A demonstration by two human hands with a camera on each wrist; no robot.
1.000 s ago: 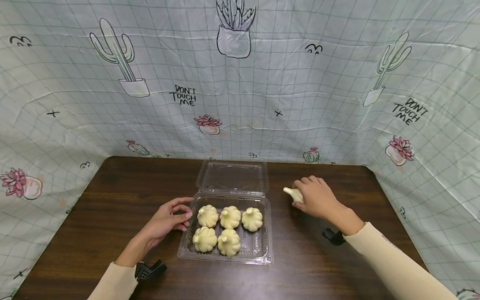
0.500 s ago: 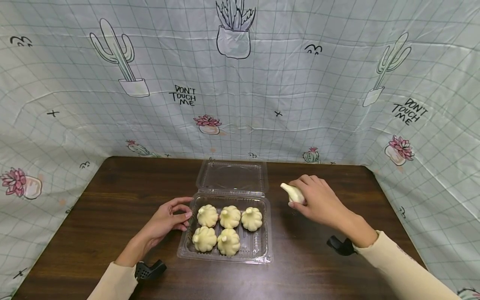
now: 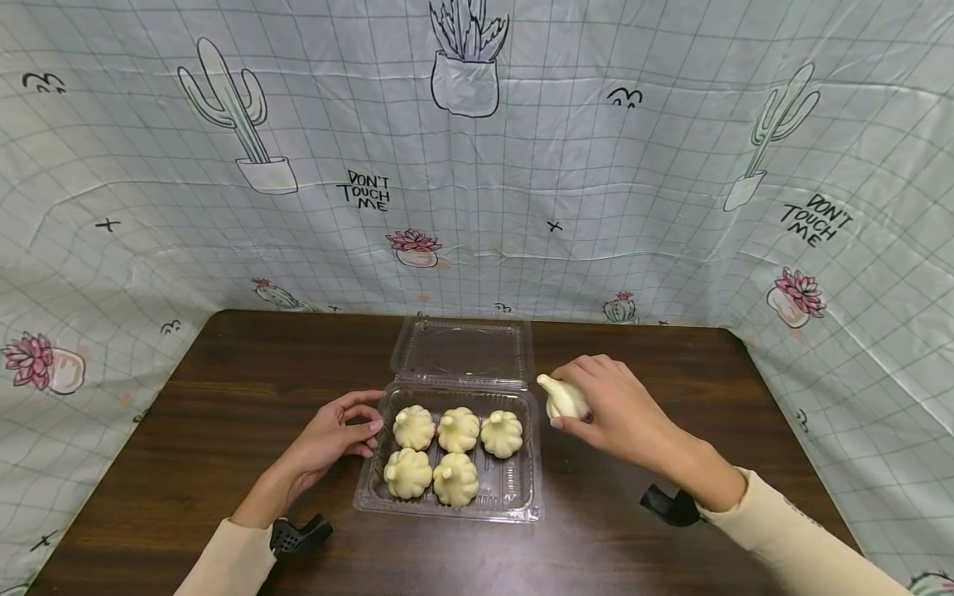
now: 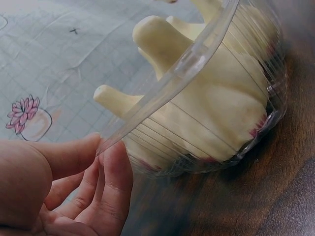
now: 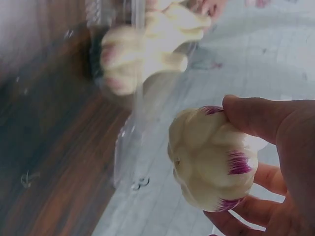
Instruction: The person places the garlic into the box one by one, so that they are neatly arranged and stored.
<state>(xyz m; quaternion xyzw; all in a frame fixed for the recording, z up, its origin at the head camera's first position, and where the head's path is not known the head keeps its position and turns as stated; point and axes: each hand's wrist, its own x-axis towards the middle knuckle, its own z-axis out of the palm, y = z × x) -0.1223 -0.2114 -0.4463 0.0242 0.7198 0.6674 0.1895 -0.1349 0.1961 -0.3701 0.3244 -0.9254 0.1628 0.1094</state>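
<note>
A clear plastic clamshell container (image 3: 488, 515) lies open on the table, its lid (image 3: 462, 348) folded back behind it. Several pale garlic bulbs (image 3: 456, 478) stand inside in two rows, stems up; the near row's right end holds no bulb. My left hand (image 3: 339, 432) pinches the container's left rim between thumb and fingers, as the left wrist view shows up close. Just right of the container, my right hand (image 3: 614, 406) grips another garlic bulb (image 5: 211, 160), its stem pointing left and up in the head view. Purple streaks mark this bulb's underside in the right wrist view.
The dark wooden table (image 3: 246, 372) reaches back to a pale sheet (image 3: 477, 215) printed with cacti and a grid, which hangs behind and along both sides. A black wrist camera (image 3: 298, 536) sits on each wrist.
My right hand has carried its garlic bulb left, closer to the container's right edge, and the bulb has turned more upright. My left hand has stayed at the left rim.
</note>
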